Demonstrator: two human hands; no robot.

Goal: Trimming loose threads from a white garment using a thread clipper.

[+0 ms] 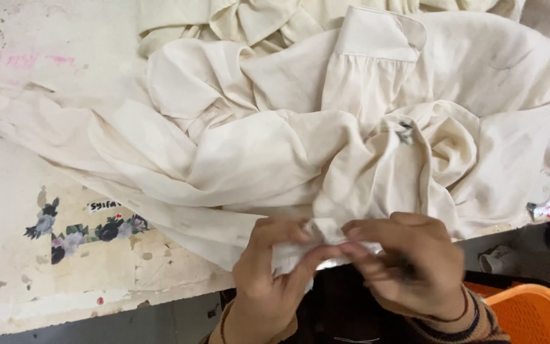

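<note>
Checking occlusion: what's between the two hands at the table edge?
In the head view, a bunched fold of the cream garment fills the gap, pinched by left hand and right hand.

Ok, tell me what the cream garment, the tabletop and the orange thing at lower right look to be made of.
Cream garment: thin woven cloth, probably cotton or a blend, matte; it falls in soft folds, with a stitched cuff. Both hands, left hand and right hand, pinch its edge.
Tabletop: a pale printed covering, flower-patterned, worn and flaking; the base beneath cannot be told.
Orange thing: likely moulded plastic, smooth with a slight sheen.
</note>
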